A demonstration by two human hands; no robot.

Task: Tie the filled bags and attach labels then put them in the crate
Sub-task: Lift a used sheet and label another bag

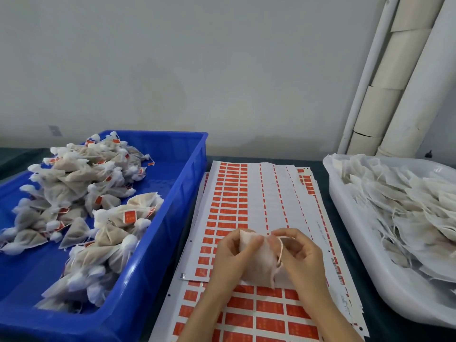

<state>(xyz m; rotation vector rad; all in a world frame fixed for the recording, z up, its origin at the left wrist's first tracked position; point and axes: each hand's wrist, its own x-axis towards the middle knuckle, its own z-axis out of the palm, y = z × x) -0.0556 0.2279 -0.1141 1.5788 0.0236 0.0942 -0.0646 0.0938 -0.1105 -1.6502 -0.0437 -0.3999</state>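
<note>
Right now both hands work over the label sheets (237, 193) near the desk's front edge: the left hand (228, 257) pinches the filled bag (259, 262), the right hand (299, 257) closes on its drawstring (280, 250). Pulling evenly should cinch the neck tight.

Most of the desk (345, 243) is taken. The blue crate (172, 193) fills the left side, its tied bags (81, 193) heaped along the left wall, leaving bare floor along its right wall (room to reach in from above). Label sheets (259, 193) lie flat across the middle, no hindrance. The white tray (350, 218) blocks the right edge, heaped with untied bags (407, 206). Narrow dark strips of desk separate these. Pipes (399, 77) lean at the far right corner.
</note>
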